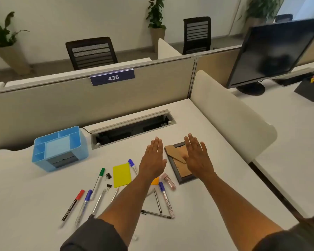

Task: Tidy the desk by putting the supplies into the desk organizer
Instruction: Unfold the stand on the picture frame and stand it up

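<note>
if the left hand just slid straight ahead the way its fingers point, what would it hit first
Probably the open cable tray set into the desk. The left hand is flat, fingers pointing away toward the partition, with only bare desk showing between fingertips and tray. Its height above the desk is unclear, so it might pass over.

I have one view only, from the head camera: it looks forward and down across the white desk (198, 124), close above both outstretched forearms. Its wide lens bends the edges and reaches past the partition (62, 98) to the chairs and plants beyond.
</note>
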`<state>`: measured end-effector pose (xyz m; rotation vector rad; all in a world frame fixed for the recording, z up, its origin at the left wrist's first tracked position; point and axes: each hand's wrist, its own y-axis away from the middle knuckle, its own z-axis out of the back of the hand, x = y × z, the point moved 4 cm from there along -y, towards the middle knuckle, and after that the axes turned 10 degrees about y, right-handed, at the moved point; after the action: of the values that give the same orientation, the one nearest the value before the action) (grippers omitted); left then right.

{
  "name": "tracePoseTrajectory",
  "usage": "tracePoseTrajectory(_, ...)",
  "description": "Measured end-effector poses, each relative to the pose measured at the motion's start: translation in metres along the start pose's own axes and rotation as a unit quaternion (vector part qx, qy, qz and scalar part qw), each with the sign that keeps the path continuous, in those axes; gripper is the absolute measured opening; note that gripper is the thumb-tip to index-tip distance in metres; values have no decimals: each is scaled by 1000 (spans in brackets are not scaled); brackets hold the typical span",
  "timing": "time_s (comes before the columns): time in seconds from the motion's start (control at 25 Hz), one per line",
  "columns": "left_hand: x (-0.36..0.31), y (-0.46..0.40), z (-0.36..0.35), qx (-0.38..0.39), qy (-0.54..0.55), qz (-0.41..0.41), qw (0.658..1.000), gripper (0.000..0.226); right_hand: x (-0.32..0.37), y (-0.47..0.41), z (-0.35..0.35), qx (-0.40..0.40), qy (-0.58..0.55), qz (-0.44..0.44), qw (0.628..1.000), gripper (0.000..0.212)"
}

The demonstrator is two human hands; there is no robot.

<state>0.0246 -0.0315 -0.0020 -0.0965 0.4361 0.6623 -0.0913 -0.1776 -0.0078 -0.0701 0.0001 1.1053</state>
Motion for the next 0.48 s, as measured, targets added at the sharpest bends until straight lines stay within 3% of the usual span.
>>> tracePoseTrajectory(0.32, 6, -9, -27, 116, 35, 40, 992, 79, -20, 18, -37, 113, -49, -61, 991, 71)
tracePoseTrajectory(0.48, -2, -21, -30, 141, 30, 7, 990, 75, -34, 31, -55, 161, -86, -60, 981, 90)
